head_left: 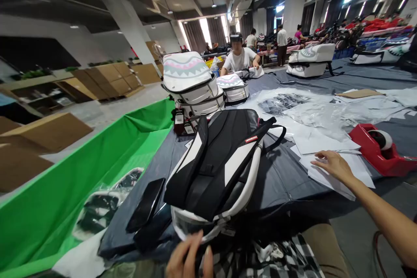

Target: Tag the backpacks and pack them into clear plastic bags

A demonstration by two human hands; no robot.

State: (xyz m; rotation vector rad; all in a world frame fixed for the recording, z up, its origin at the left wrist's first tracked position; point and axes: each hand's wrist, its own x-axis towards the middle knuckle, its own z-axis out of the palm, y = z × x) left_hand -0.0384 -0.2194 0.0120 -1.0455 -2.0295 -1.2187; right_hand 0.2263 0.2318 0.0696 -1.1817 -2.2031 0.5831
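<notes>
A black and white backpack (pixel 216 160) lies on the dark-covered table with its shoulder straps facing up and its bottom end toward me. At that near end is my left hand (pixel 189 258), with thumb and fingers apart; the fingertips are at the white bottom edge, and I cannot tell whether they press on it. Off to the right, my right hand (pixel 335 167) reaches over loose white paper sheets (pixel 339 160). Its fingers are spread and slightly bent, with no sheet lifted in them.
Stacked white backpacks (pixel 190 80) stand beyond. A red tape dispenser (pixel 379 150) sits at the right, near clear plastic bags (pixel 302 106). A dark phone-like slab (pixel 146 204) lies at the left edge beside a green bin (pixel 81 173) holding bagged items. A co-worker (pixel 239 56) sits opposite.
</notes>
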